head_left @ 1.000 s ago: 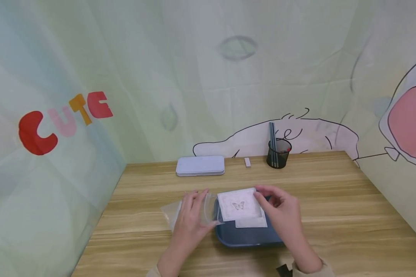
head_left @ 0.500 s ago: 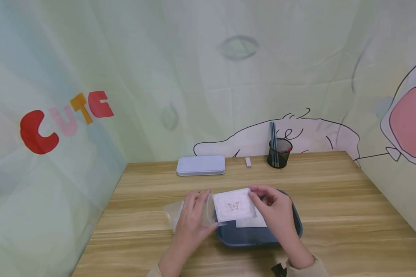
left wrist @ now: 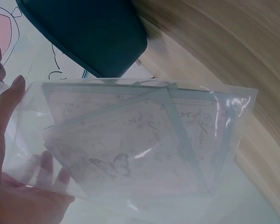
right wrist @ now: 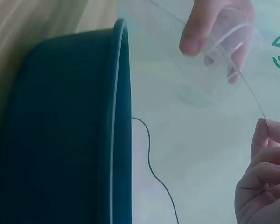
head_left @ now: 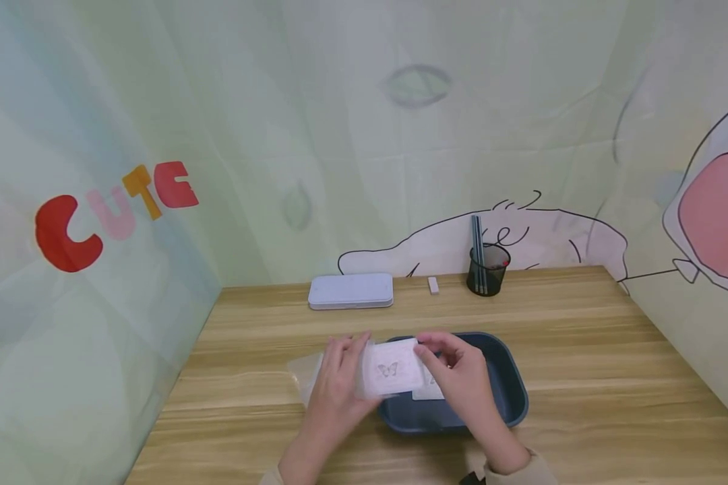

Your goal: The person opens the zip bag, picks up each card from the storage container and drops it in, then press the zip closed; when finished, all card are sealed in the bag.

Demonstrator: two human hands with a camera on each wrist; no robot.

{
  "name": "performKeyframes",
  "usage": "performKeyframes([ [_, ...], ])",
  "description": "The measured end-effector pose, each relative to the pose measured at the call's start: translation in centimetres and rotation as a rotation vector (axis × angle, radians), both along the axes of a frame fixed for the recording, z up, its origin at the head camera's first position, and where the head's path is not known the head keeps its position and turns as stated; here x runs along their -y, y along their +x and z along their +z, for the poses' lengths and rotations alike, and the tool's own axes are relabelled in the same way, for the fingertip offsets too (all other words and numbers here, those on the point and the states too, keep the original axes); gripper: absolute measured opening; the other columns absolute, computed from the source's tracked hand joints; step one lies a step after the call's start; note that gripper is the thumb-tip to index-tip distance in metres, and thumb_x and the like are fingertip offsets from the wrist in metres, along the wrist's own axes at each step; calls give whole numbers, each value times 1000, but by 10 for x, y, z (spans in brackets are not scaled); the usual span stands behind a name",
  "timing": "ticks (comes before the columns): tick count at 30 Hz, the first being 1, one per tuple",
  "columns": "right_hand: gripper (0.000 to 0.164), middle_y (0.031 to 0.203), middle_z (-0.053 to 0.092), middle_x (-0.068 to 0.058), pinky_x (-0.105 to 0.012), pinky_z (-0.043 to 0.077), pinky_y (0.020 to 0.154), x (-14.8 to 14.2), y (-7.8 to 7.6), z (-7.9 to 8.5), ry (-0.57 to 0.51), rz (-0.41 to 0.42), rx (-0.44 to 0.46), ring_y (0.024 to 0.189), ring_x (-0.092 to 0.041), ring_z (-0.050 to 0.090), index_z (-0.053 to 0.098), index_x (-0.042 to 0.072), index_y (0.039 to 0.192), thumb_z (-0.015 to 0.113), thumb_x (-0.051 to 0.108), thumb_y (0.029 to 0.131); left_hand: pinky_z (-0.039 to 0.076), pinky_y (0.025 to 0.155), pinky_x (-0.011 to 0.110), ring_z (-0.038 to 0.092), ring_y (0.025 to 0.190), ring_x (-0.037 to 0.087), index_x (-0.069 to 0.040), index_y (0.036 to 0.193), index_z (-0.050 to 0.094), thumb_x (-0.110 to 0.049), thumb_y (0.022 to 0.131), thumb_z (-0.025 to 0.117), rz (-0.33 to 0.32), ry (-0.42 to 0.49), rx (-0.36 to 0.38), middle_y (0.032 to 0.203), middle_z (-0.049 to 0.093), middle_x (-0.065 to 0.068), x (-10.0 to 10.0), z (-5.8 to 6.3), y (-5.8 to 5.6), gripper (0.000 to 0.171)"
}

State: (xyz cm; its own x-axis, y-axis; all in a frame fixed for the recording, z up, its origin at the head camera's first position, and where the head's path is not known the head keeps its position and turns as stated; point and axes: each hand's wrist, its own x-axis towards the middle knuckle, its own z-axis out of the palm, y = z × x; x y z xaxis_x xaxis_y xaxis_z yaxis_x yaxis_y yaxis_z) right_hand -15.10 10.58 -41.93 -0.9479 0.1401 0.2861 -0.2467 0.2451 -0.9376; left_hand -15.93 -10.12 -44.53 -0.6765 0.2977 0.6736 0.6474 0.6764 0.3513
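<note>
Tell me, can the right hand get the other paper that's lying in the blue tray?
Probably yes. The right hand sits right over the blue tray, and the paper lies just under it with nothing covering it. But its fingers are pinching the butterfly card, so they would have to let go first.

Tray [head_left: 509, 397] partly hidden by hands.
</note>
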Motion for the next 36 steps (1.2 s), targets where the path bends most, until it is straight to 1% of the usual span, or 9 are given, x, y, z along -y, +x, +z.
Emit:
performKeyframes([
  [3, 12, 79, 68, 0, -18, 30, 45, 5, 0, 2, -31, 6, 36, 55, -14, 45, 75, 13, 96, 75, 14, 84, 23, 114, 43, 46, 116, 27, -3, 135, 50, -13, 46, 92, 3, -3, -5, 117, 50, 10, 0, 0, 1, 99],
  [5, 11, 79, 68, -2, -18, 31, 45, 9, 2, 6, -49, 12, 48, 55, -13, 45, 74, 9, 95, 75, 10, 84, 23, 114, 43, 46, 116, 27, -3, 135, 50, -13, 47, 92, -2, 0, -4, 118, 50, 10, -1, 1, 1, 98],
  [11, 11, 78, 69, -6, -17, 32, 46, 24, 12, 25, -68, 52, 39, 54, -12, 45, 73, 3, 95, 73, 2, 84, 24, 113, 47, 45, 118, 30, -3, 135, 50, -12, 50, 93, -16, 0, 0, 115, 49, 10, -1, 0, 2, 97],
  [14, 12, 79, 69, -6, -17, 31, 46, 30, 13, 25, -88, 77, 35, 54, -13, 45, 72, 2, 96, 72, 2, 84, 26, 112, 49, 45, 118, 31, -2, 135, 50, -11, 50, 93, -17, 0, -7, 114, 50, 11, -2, 0, 2, 96],
  [18, 13, 81, 70, -6, -17, 32, 44, 37, 12, 20, -104, 98, 29, 53, -12, 44, 72, 3, 97, 72, 3, 84, 28, 111, 50, 47, 117, 30, -2, 134, 51, -10, 49, 93, -15, 1, -26, 113, 51, 11, -3, 1, 3, 95],
  [23, 13, 80, 69, -3, -16, 31, 45, 45, 11, 16, -70, 92, 24, 51, -11, 42, 72, 6, 96, 73, 5, 84, 28, 110, 51, 47, 116, 30, -2, 132, 52, -8, 47, 93, -15, 0, -15, 114, 51, 10, -5, 2, 4, 95],
  [27, 16, 78, 69, -3, -16, 30, 43, 49, 11, 13, -43, 76, -3, 48, -10, 40, 68, 5, 96, 75, 4, 81, 27, 111, 52, 47, 117, 30, -2, 133, 52, -10, 49, 93, -17, -16, 3, 115, 50, 10, -5, 0, 4, 94],
  [31, 23, 74, 69, 1, -16, 30, 42, 51, 6, -3, -36, 76, -15, 47, -8, 40, 63, 5, 94, 79, 5, 78, 29, 109, 54, 47, 116, 31, -2, 133, 51, -10, 50, 92, -33, -22, -12, 114, 49, 11, -5, -3, 2, 93],
  [36, 22, 70, 66, 11, -17, 34, 43, 49, -3, -21, 30, 105, -40, 49, -8, 44, 63, 15, 88, 81, 11, 77, 30, 108, 54, 48, 113, 29, 0, 130, 54, -11, 47, 93, -42, -24, -43, 113, 50, 11, -6, -4, 2, 92],
])
